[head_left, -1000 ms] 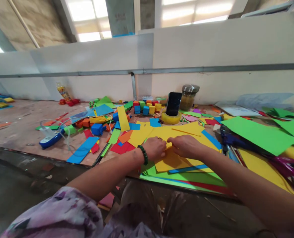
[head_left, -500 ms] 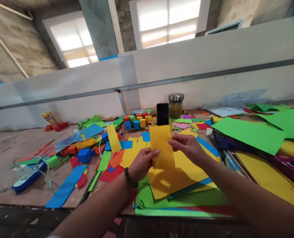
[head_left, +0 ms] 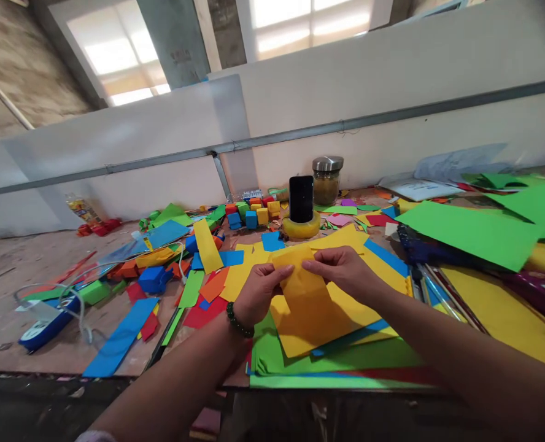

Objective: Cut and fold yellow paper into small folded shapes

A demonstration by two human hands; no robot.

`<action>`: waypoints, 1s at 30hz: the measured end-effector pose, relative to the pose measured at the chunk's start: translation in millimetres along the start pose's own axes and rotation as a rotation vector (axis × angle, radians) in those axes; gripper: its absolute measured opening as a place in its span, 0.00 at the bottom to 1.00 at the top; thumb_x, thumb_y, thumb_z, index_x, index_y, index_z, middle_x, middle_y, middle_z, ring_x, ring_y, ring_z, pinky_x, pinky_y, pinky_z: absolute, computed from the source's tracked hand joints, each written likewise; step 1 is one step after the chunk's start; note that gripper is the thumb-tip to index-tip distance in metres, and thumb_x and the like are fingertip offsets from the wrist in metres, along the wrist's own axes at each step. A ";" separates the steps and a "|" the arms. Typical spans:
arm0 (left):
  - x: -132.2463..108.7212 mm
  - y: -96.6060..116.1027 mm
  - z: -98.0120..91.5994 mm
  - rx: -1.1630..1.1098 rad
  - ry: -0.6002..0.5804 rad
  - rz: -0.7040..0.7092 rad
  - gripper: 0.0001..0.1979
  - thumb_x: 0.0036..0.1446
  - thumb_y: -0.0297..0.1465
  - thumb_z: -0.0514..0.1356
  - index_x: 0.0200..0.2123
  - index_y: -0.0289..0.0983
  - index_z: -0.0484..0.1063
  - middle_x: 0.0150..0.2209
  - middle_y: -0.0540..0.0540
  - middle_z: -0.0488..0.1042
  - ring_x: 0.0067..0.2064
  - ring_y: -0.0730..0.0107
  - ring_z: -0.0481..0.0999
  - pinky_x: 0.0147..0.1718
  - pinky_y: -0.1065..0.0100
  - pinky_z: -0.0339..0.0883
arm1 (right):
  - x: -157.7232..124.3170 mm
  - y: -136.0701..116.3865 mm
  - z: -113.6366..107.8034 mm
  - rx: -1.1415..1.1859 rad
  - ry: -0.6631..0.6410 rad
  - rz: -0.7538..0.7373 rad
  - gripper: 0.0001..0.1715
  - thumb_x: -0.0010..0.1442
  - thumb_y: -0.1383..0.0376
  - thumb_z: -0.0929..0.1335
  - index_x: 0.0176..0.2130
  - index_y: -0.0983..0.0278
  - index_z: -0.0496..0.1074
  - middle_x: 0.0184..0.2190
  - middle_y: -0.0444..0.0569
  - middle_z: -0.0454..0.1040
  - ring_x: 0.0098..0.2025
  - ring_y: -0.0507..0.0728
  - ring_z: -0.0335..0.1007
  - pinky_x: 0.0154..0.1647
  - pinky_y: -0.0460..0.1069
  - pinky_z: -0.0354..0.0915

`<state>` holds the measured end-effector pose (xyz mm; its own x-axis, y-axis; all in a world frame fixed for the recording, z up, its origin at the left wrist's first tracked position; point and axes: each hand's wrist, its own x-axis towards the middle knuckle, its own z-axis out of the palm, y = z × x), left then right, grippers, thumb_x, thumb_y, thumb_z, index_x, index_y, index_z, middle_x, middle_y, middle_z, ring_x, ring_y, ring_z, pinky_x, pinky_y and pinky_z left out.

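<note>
The site is a long brown worktable (head_left: pixel 5 276) set against a white partition (head_left: pixel 162 132), with a metal rail (head_left: pixel 291 134) running across the partition and two bright windows at the top of the frame.

A yellow paper piece (head_left: pixel 302 285) is at the centre of the frame, raised in front of the worker. The left hand (head_left: pixel 258 293) pinches its left side between thumb and curled fingers; a dark beaded bracelet (head_left: pixel 238 321) is on that wrist. The right hand (head_left: pixel 341 270) is likewise nearly closed, with its thumb on the upper right part of the piece. The lower edge is hard to tell against the yellow sheet (head_left: pixel 295 344) beneath, which lies over green sheets (head_left: pixel 359 362) at lower centre.

Just beyond the hands, a phone (head_left: pixel 301 199) stands upright at a yellow ring-shaped base (head_left: pixel 301 228). A lidded jar (head_left: pixel 326 184) is close behind, to its right in the frame. Small coloured cubes (head_left: pixel 254 216) are grouped left of the phone.

At centre left, a yellow strip (head_left: pixel 207 245) lies across a blue one; a longer blue strip (head_left: pixel 121 337) and a blue-and-white power strip (head_left: pixel 46 325) are at lower left. Large green paper (head_left: pixel 470 230) occupies the right side.
</note>
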<state>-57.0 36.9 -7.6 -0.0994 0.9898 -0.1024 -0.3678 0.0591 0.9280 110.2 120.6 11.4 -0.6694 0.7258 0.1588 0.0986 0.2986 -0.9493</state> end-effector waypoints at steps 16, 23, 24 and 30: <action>-0.5 -1.7 -3.6 0.093 0.003 0.039 0.19 0.43 0.42 0.72 0.28 0.31 0.77 0.25 0.48 0.74 0.25 0.76 0.70 0.31 0.71 0.67 | -2.5 -0.4 -1.5 -0.131 -0.063 -0.024 0.28 0.54 0.48 0.68 0.17 0.63 0.59 0.16 0.39 0.55 0.21 0.48 0.49 0.22 0.47 0.48; 2.3 -0.7 -1.2 0.045 0.054 0.031 0.19 0.37 0.39 0.74 0.27 0.32 0.76 0.25 0.50 0.74 0.25 0.78 0.71 0.26 0.76 0.62 | -2.9 -0.7 1.3 -0.125 -0.050 -0.008 0.28 0.53 0.47 0.67 0.17 0.62 0.57 0.17 0.38 0.51 0.21 0.48 0.46 0.21 0.46 0.45; 2.7 -0.5 -0.7 0.043 0.074 0.035 0.19 0.36 0.39 0.75 0.26 0.32 0.75 0.24 0.50 0.74 0.24 0.79 0.70 0.24 0.76 0.62 | -2.8 -0.5 2.1 -0.125 -0.042 -0.006 0.28 0.53 0.47 0.67 0.17 0.62 0.57 0.17 0.38 0.51 0.21 0.47 0.45 0.21 0.46 0.45; 2.0 -1.6 -0.4 0.023 0.062 0.016 0.19 0.39 0.40 0.73 0.32 0.34 0.76 0.27 0.50 0.76 0.26 0.77 0.73 0.25 0.76 0.64 | -2.8 -1.5 5.0 -0.122 -0.002 -0.021 0.30 0.52 0.45 0.67 0.17 0.62 0.56 0.16 0.38 0.51 0.20 0.47 0.46 0.20 0.46 0.46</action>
<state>-57.0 38.7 -9.4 -0.1622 0.9808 -0.1084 -0.3447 0.0466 0.9375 108.2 115.0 11.0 -0.6737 0.7174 0.1774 0.1734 0.3868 -0.9057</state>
